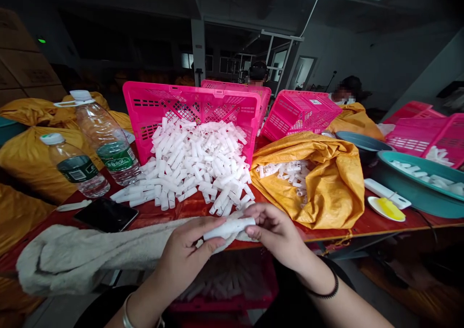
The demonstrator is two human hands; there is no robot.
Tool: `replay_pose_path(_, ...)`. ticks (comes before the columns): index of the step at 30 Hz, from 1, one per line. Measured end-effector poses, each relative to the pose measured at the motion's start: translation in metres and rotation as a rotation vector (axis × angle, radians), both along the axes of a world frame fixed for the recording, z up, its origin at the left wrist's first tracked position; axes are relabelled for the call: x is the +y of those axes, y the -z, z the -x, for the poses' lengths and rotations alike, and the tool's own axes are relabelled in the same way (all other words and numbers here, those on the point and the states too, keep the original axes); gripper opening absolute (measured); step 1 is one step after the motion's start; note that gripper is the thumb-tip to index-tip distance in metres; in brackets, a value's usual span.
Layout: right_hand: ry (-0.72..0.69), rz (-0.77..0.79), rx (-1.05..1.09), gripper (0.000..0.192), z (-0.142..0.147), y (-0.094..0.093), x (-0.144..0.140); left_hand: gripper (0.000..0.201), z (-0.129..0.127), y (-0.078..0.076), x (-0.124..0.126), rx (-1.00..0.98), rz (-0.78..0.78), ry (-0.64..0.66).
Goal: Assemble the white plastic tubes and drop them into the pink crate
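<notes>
A red table (362, 221) is carrying everything, with a grey towel (83, 255) draping along its near edge. Behind, a tipped pink basket (152, 106) is spilling a heap of white tubes (195, 168), lying between two water bottles (105, 139) and an open yellow sack (326, 173). A dark phone (106, 215) is resting beside the towel. Nearest, the left hand (184, 255) and right hand (275, 231) are both pinching one white tube (228, 227) over the towel.

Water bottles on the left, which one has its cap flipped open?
The taller water bottle, nearer the pink basket: its white cap hangs open at the top. The shorter bottle in front of it, further left, is capped shut.
</notes>
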State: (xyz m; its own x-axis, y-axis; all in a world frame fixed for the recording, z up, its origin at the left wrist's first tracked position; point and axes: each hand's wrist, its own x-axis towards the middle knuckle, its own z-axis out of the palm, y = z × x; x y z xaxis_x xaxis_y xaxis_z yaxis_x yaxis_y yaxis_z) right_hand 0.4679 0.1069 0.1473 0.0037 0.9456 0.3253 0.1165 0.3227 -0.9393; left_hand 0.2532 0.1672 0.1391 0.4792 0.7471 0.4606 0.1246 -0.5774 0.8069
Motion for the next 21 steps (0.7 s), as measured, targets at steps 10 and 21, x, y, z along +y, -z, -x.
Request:
replay_pose_path(10,0.170,0.092,0.539,0.024,0.020,0.015,0.003,0.055,-0.003,0.012,-0.006,0.008,-0.535,-0.082)
replay_pose_path(21,-0.020,0.026,0.044,0.037,0.024,0.002,-0.004,0.032,-0.006,0.013,-0.015,-0.059,0.454,0.087)
